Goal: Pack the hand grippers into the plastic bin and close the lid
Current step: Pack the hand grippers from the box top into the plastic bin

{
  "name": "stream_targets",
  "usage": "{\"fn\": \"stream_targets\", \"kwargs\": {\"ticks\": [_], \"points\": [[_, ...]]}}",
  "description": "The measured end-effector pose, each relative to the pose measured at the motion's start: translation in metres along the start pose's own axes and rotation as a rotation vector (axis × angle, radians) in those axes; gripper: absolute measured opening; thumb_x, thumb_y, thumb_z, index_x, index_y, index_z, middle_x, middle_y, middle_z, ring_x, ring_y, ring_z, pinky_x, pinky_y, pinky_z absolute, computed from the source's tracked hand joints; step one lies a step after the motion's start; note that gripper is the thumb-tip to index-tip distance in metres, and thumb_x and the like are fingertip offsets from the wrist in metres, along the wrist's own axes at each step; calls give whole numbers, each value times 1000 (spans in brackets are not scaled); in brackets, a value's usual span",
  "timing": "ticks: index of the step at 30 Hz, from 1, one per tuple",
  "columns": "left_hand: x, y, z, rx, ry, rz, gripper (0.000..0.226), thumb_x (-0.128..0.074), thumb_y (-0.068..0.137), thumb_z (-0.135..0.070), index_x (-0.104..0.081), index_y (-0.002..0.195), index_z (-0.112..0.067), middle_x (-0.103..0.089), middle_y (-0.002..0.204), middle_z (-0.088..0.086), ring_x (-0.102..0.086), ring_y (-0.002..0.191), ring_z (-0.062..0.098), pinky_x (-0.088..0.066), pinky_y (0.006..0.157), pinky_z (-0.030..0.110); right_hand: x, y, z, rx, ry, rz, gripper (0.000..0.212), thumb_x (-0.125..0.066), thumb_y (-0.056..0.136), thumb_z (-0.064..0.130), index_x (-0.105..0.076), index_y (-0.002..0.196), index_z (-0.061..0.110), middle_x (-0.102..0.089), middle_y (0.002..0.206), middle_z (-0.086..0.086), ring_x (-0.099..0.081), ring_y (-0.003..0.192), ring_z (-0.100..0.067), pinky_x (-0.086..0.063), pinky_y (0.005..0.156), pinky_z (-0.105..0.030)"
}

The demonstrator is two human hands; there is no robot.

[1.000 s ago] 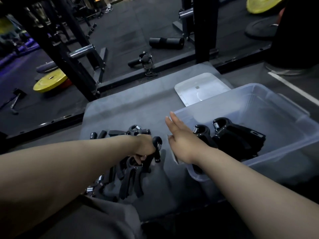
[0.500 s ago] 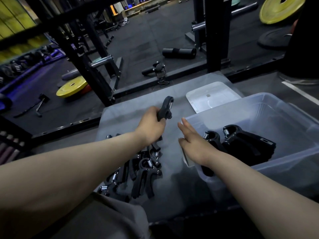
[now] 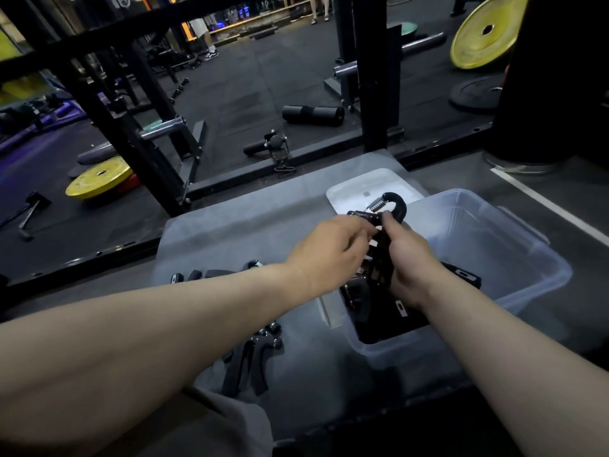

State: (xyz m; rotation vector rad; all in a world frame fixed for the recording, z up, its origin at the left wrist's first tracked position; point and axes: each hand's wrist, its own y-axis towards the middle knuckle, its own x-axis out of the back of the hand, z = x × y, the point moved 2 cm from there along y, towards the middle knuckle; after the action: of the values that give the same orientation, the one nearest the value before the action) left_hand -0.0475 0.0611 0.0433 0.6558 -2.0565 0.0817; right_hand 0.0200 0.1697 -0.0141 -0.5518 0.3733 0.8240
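both hands meet on one hand gripper (image 3: 400, 203), held upright over the near-left part of the plastic bin (image 3: 527, 235). right hand (image 3: 410, 263) is curled round its handles from the right. left hand (image 3: 333, 249) pinches it w/ fingertips near the top, just below the spring. its black loop end sticks up above both hands, in front of the lid (image 3: 359, 188). the lid lies flat on the bench (image 3: 250, 222) just behind the bin, so the bin's uncovered. packed grippers (image 3: 392, 313) lie in the bin's near end, partly hidden by the right wrist. loose grippers (image 3: 252, 361) sit on the bench to the left, beside & under the left forearm, which covers much of the pile. a few handle ends (image 3: 194, 276) show beyond the arm. past the bench there's gym floor w/ a black rack upright (image 3: 374, 94) and a foam roller (image 3: 313, 114). a yellow plate (image 3: 99, 178) lies at left & a 2nd yellow plate (image 3: 484, 31) leans at top right.
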Motion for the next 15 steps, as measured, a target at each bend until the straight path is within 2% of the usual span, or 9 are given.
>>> {"fn": "stream_targets", "kwargs": {"ticks": [2, 3, 6, 8, 10, 11, 13, 15], "points": [[1, 12, 6, 54, 69, -91, 41, -45, 91, -16, -56, 129, -23, -57, 124, -5, -54, 112, 16, -45, 100, 35, 14, 8, 1, 28, -25, -46, 32, -42, 102, 40, -52, 123, 17, -72, 111, -10, -71, 97, -33, -53, 87, -60], [0, 19, 12, 112, 93, -76, 45, -45, 91, -18, -49, 136, -23, -53, 128, -4, -53, 115, 18, -43, 102, 36, 20, 14, 0, 17, -28, -59, 34, -41, 102, 41, -52, 125, 17, -73, 110, -9, -72, 97, -32, -52, 88, -60], [-6, 36, 28, 371, -89, 62, 51, -43, 99, -31, -34, 147, -19, -51, 131, 1, -53, 115, 22, -44, 99, 33, 21, 27, -5, -50, -22, -86, 43, -38, 102, 42, -61, 123, 11, -75, 102, -5, -72, 88, -26, -57, 82, -42], [-13, 45, 32, 471, -244, 97, 48, -39, 102, -37, -34, 146, -19, -59, 124, 3, -59, 108, 25, -51, 89, 34, 9, 33, -7, -117, 32, -85, 40, -42, 102, 41, -68, 109, 12, -74, 90, -2, -69, 70, -21, -54, 70, -33], [-15, 53, 35, 534, -360, 46, 41, -38, 101, -42, -39, 138, -24, -66, 113, 7, -68, 95, 28, -57, 69, 35, -4, 38, -5, -162, 34, -16, 34, -42, 101, 38, -67, 100, 15, -69, 84, -5, -66, 63, -21, -49, 58, -27], [-14, 56, 38, 572, -436, 3, 36, -39, 100, -42, -43, 132, -25, -70, 106, 8, -71, 87, 30, -56, 66, 34, -8, 41, -2, -169, 5, 18, 33, -41, 102, 38, -66, 99, 16, -67, 83, -7, -66, 63, -22, -46, 53, -26], [-11, 63, 45, 627, -561, -97, 24, -44, 97, -39, -52, 117, -28, -72, 90, 8, -73, 78, 32, -56, 73, 35, -8, 42, 7, -169, -99, 78, 33, -40, 102, 38, -64, 98, 17, -67, 82, -8, -65, 60, -22, -41, 50, -25], [-5, 67, 46, 620, -541, -125, 17, -50, 99, -29, -56, 115, -25, -69, 78, 4, -72, 70, 22, -54, 64, 27, -2, 42, 19, -167, -292, 116, 34, -43, 99, 44, -64, 97, 17, -68, 85, -9, -62, 56, -20, -42, 53, -26]]}}
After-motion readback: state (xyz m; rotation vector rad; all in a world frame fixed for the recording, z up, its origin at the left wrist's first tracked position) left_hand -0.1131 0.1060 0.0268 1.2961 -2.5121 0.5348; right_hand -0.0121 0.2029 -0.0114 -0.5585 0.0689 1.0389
